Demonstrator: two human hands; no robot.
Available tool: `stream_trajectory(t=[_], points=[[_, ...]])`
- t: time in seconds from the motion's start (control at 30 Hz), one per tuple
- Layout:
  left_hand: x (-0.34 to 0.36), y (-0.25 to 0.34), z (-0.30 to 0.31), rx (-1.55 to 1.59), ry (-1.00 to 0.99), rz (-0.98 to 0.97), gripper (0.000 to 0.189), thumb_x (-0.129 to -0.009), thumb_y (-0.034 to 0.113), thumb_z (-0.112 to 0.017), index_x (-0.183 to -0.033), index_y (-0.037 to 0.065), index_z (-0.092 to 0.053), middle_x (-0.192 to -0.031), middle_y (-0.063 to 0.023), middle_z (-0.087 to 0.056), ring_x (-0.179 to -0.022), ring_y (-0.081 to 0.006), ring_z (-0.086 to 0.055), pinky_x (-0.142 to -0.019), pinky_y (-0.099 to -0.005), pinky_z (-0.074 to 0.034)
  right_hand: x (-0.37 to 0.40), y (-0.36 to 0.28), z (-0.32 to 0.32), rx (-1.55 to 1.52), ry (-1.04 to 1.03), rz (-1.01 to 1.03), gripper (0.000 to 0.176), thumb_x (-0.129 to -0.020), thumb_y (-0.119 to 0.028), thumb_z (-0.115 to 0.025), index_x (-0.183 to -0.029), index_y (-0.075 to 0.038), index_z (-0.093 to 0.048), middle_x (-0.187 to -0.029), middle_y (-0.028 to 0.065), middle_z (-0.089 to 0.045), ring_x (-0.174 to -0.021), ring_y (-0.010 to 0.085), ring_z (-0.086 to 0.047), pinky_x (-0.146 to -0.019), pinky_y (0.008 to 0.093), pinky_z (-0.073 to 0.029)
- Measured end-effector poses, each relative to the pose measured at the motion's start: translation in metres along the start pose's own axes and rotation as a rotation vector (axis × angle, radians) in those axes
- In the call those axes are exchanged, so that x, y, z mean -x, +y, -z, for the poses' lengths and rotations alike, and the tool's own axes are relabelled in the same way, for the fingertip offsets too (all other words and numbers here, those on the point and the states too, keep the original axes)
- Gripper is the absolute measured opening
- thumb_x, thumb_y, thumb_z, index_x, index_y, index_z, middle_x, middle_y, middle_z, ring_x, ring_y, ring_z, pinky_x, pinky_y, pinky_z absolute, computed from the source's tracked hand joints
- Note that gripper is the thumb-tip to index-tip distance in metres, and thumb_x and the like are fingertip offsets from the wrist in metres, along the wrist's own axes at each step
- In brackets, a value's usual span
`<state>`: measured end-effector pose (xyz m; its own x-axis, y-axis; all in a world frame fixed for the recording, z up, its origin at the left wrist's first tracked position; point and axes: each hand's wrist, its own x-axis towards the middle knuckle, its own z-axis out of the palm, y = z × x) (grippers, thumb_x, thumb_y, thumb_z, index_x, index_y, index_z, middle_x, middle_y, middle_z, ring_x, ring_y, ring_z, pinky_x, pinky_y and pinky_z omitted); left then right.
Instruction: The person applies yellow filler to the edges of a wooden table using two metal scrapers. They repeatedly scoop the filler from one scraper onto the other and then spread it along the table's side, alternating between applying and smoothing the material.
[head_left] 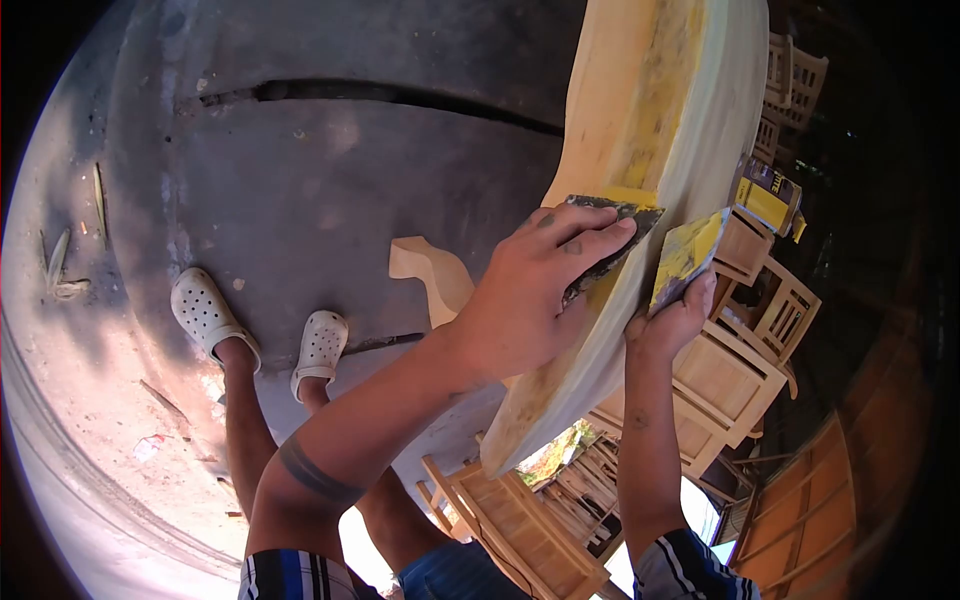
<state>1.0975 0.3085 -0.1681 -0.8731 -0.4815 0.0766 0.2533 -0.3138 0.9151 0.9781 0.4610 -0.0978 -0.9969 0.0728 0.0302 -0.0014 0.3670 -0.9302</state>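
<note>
My left hand (545, 285) is closed on a dark, crusted putty spreader (640, 215), pressed onto a long curved wooden piece (720, 130). Yellow putty (665, 85) streaks the wood beyond the spreader's edge, with a thicker line right along it. In my right hand (680, 315) is a second flat putty spreader (688, 262), its face smeared with yellow putty and its edge close beside the wood. The thumb of my left hand is hidden.
A yellow and dark can (768, 200) stands at the right, among wooden chairs (785, 315) and panelled furniture (725, 380). A wavy wooden offcut (430, 270) lies on the dark floor (270, 190). My feet wear white clogs (205, 310). A wooden frame (525, 535) is below.
</note>
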Motion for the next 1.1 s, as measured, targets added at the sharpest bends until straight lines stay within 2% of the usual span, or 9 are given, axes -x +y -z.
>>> stream_trajectory(t=[0.1,0.2,0.3,0.33,0.47,0.67,0.77,1.03,1.1], points=[[0.036,-0.001,-0.015,-0.038,0.013,-0.017,0.066,-0.06,-0.019,-0.047,-0.121,0.005,-0.055,-0.123,-0.0133,-0.052,-0.113,-0.0306,-0.052,-0.095,-0.038,-0.043,0.0,0.0,-0.001,0.001,0.026,0.002,0.035,-0.098,-0.024,-0.035,-0.121,0.0,-0.046,-0.117,0.0108,-0.052,-0.107,0.0223,-0.052,-0.096,0.037,-0.04],[0.076,0.0,-0.006,-0.024,-0.136,0.006,0.068,-0.058,-0.021,-0.044,-0.119,0.005,-0.057,-0.122,-0.014,-0.054,-0.115,-0.0309,-0.051,-0.096,-0.0387,-0.043,0.002,-0.001,-0.003,-0.008,0.048,-0.006,0.035,-0.097,-0.023,-0.036,-0.122,0.0,-0.045,-0.118,0.0105,-0.052,-0.107,0.0226,-0.052,-0.095,0.0368,-0.04],[0.074,-0.005,0.031,0.246,-0.228,0.129,0.066,-0.058,-0.022,-0.04,-0.116,0.004,-0.059,-0.12,-0.0153,-0.056,-0.116,-0.0316,-0.051,-0.096,-0.0389,-0.043,0.001,0.001,0.0,-0.064,-0.007,0.021,0.031,-0.096,-0.026,-0.043,-0.112,0.0,-0.047,-0.109,0.0091,-0.053,-0.1,0.0183,-0.052,-0.091,0.034,-0.041],[0.057,0.002,0.039,0.237,-0.188,0.219,0.063,-0.061,-0.02,-0.038,-0.115,0.003,-0.06,-0.118,-0.0156,-0.058,-0.113,-0.0312,-0.054,-0.096,-0.0361,-0.042,0.003,0.0,0.0,-0.045,-0.012,0.015,0.032,-0.096,-0.024,-0.041,-0.116,0.0,-0.047,-0.112,0.0094,-0.053,-0.102,0.0193,-0.052,-0.093,0.0345,-0.04],[-0.033,-0.014,0.052,0.129,-0.129,-0.007,0.06,-0.063,-0.017,-0.035,-0.114,0.003,-0.06,-0.117,-0.0135,-0.059,-0.11,-0.0253,-0.056,-0.096,-0.0278,-0.039,0.0,0.0,0.001,-0.039,-0.019,0.004,0.036,-0.097,-0.021,-0.037,-0.124,0.0,-0.046,-0.119,0.0101,-0.053,-0.108,0.0209,-0.051,-0.097,0.0354,-0.037],[-0.078,-0.026,0.058,0.152,-0.42,0.015,0.057,-0.06,-0.017,-0.038,-0.106,0.003,-0.065,-0.108,-0.0112,-0.063,-0.104,-0.0226,-0.058,-0.096,-0.0291,-0.04,0.004,-0.005,-0.01,-0.03,0.048,0.003,0.035,-0.096,-0.02,-0.036,-0.123,0.001,-0.046,-0.12,0.0098,-0.052,-0.108,0.0208,-0.05,-0.097,0.035,-0.037],[-0.047,-0.019,0.052,0.099,-0.458,-0.005,0.058,-0.057,-0.018,-0.04,-0.105,0.003,-0.065,-0.105,-0.0109,-0.064,-0.102,-0.0227,-0.059,-0.095,-0.0291,-0.041,0.007,-0.007,-0.012,-0.027,0.061,0.017,0.035,-0.097,-0.019,-0.035,-0.123,0.002,-0.046,-0.121,0.01,-0.051,-0.109,0.0209,-0.05,-0.098,0.0348,-0.037],[0.051,-0.022,0.018,0.174,-0.268,-0.018,0.057,-0.055,-0.016,-0.041,-0.102,0.002,-0.066,-0.106,-0.0136,-0.063,-0.102,-0.0285,-0.06,-0.095,-0.0326,-0.043,0.002,-0.002,-0.008,-0.093,-0.025,0.071,0.03,-0.097,-0.021,-0.04,-0.115,0.002,-0.048,-0.11,0.0103,-0.054,-0.1,0.0188,-0.054,-0.089,0.0308,-0.043],[0.078,-0.019,0.006,0.114,-0.21,-0.019,0.054,-0.057,-0.016,-0.052,-0.104,0.005,-0.066,-0.109,-0.0109,-0.063,-0.104,-0.0281,-0.059,-0.095,-0.0352,-0.044,0.0,-0.001,-0.006,-0.118,-0.075,0.059,0.029,-0.097,-0.02,-0.038,-0.114,0.001,-0.048,-0.109,0.0098,-0.055,-0.097,0.0181,-0.055,-0.087,0.0302,-0.044]])
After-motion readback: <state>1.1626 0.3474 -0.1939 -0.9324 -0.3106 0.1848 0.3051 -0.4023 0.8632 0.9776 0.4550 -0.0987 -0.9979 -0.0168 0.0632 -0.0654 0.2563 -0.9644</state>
